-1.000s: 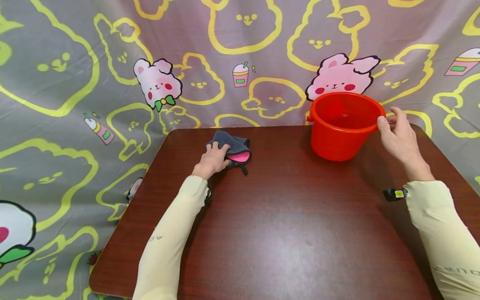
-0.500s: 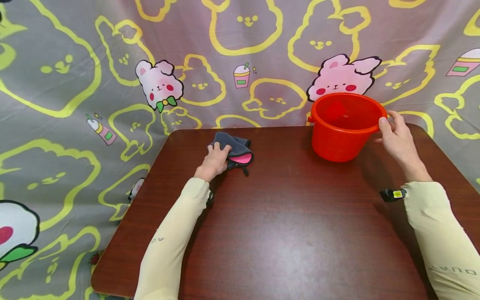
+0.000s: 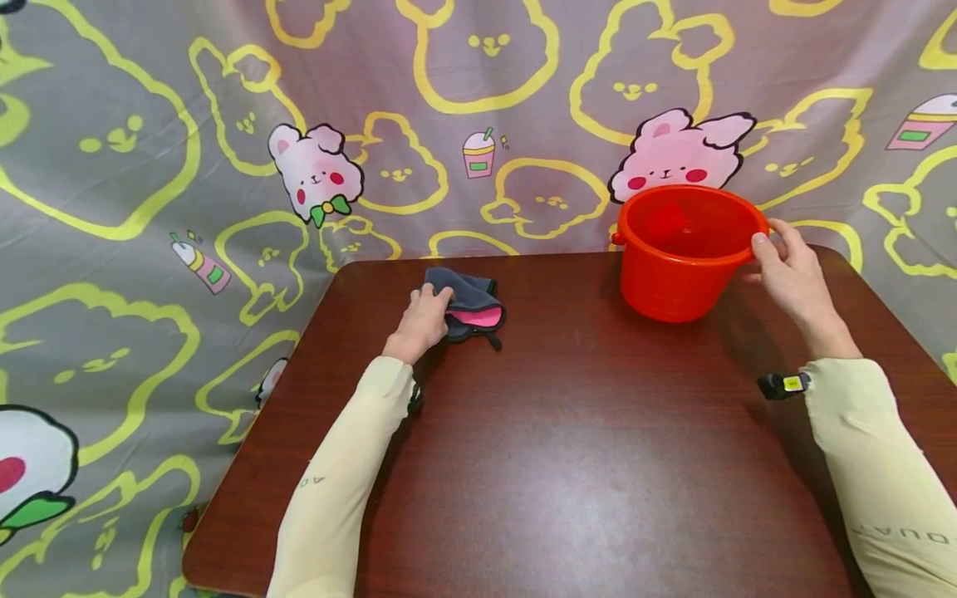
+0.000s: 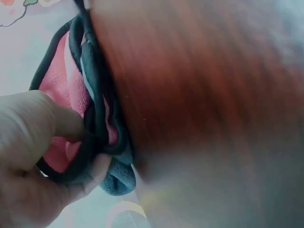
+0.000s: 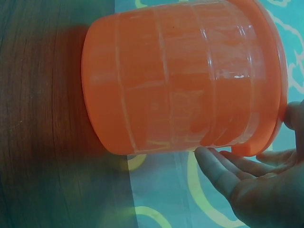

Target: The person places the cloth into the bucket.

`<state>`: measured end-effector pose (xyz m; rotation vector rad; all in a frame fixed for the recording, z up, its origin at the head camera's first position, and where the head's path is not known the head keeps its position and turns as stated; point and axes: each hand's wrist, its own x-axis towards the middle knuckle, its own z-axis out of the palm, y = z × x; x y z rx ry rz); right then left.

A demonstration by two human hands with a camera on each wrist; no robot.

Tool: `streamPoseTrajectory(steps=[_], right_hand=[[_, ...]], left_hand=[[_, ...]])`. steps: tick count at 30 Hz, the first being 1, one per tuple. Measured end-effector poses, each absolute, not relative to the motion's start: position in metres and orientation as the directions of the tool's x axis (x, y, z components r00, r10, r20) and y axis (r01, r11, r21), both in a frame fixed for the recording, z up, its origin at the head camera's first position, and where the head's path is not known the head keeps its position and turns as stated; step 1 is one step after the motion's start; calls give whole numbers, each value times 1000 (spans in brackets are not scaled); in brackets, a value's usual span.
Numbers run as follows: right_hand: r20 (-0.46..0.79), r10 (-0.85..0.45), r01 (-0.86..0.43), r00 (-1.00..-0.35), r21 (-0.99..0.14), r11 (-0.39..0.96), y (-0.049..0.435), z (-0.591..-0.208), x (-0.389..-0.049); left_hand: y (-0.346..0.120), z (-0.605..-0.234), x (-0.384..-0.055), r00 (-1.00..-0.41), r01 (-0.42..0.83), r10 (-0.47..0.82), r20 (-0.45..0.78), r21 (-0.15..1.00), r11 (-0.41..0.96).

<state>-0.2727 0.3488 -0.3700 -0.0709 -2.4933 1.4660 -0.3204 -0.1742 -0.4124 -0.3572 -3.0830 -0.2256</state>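
My left hand pinches the near left edge of a folded cloth, dark grey on one face and pink on the other, with black edging and a small loop. In the left wrist view, thumb and fingers close on the black border of the cloth. Over at the back right stands a red plastic bucket, upright on the table. My right hand touches its right side, thumb at the rim. The right wrist view shows the fingers fairly straight along the wall of the bucket.
Both things sit near the back edge of a dark brown wooden table. A grey curtain with yellow cartoon outlines hangs behind it and along the left side.
The left fingers have drawn in on the cloth's edge, and the cloth has shifted slightly. My right hand's fingers have come in closer against the bucket; the bucket has stayed put.
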Motion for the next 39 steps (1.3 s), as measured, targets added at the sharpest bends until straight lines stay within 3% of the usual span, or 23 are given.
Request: streamPoseTrajectory(steps=[12, 20, 29, 39], right_hand=[[204, 173, -94, -964, -864, 495, 349, -371, -271], [211, 172, -113, -962, -884, 454, 349, -372, -270], [215, 188, -111, -958, -886, 450, 346, -372, -272], [210, 197, -100, -958, -884, 457, 344, -372, -270]], left_hand=[[-177, -388, -326, -954, 257, 187, 234, 314, 914], [-168, -370, -328, -955, 235, 119, 272, 446, 864], [-155, -350, -327, -950, 236, 80, 301, 529, 815], [-138, -327, -326, -897, 305, 40, 441, 550, 777]])
